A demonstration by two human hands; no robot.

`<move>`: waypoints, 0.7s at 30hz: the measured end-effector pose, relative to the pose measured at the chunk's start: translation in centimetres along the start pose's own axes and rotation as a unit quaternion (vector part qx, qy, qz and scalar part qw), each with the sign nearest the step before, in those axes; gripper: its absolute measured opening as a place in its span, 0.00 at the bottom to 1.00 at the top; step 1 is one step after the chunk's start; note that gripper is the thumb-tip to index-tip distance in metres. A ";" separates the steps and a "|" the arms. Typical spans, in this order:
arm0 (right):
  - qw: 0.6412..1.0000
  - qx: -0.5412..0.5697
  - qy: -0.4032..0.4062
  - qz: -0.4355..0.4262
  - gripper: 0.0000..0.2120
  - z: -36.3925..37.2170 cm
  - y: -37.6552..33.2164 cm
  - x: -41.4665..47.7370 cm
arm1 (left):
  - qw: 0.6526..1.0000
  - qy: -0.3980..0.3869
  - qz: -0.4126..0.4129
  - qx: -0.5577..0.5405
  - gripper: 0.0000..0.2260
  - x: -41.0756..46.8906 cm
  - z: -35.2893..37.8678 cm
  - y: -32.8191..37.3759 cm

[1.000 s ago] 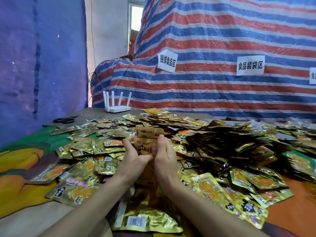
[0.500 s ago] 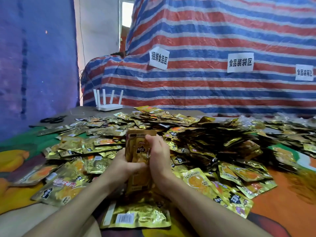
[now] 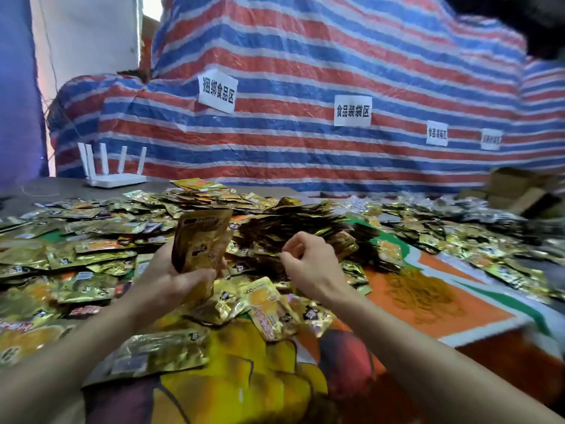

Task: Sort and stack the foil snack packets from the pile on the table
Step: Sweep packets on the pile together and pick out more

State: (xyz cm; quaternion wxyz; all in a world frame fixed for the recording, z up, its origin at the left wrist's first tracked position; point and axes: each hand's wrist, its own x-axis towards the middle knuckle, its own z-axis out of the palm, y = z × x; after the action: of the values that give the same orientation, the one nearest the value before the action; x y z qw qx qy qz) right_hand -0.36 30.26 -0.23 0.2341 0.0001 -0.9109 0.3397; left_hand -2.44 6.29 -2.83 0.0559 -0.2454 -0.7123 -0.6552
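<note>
My left hand (image 3: pixel 174 278) grips an upright stack of brown-gold foil packets (image 3: pixel 200 237) just above the table. My right hand (image 3: pixel 310 264) is off the stack, to its right. Its fingers are curled, and thumb and forefinger pinch the edge of a dark brown packet at the near side of the dark pile (image 3: pixel 293 221). Loose gold packets (image 3: pixel 91 255) cover the table to the left and in front of my hands. More gold and silver packets (image 3: pixel 458 237) spread out to the right.
A large gold packet (image 3: pixel 159 350) lies under my left forearm. A heap of thin yellow-orange bands (image 3: pixel 425 292) sits on the printed tablecloth (image 3: pixel 458 319) at the right. A white router (image 3: pixel 113 179) stands far left, before the striped tarp (image 3: pixel 305 71). Cardboard boxes (image 3: pixel 519 188) sit far right.
My right hand has let go of the stack and moved right to the dark pile. My left hand now holds the stack alone. The camera has turned to the right.
</note>
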 end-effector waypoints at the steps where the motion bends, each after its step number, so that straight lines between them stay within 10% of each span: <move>1: 0.996 -0.079 -0.010 0.029 0.03 -1.9 1.3 0.3 | 1.000 -0.002 0.006 -0.002 0.15 0.1 0.4 0.1; 11: 0.889 -0.394 -0.129 0.195 0.10 -11.5 11.8 -1.1 | 0.999 -0.018 0.026 -0.031 0.13 0.0 3.1 1.9; 21: 0.860 -0.481 -0.134 0.107 0.16 -9.3 10.7 -2.5 | 0.998 0.032 -0.004 -0.050 0.12 0.3 2.0 1.0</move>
State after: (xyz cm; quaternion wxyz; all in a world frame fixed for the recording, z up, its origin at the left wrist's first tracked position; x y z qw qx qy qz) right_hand 4.14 43.89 -1.75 0.0429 -0.1649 -0.9779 -0.1208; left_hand -1.78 8.26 -2.06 0.0639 -0.2236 -0.6776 -0.6977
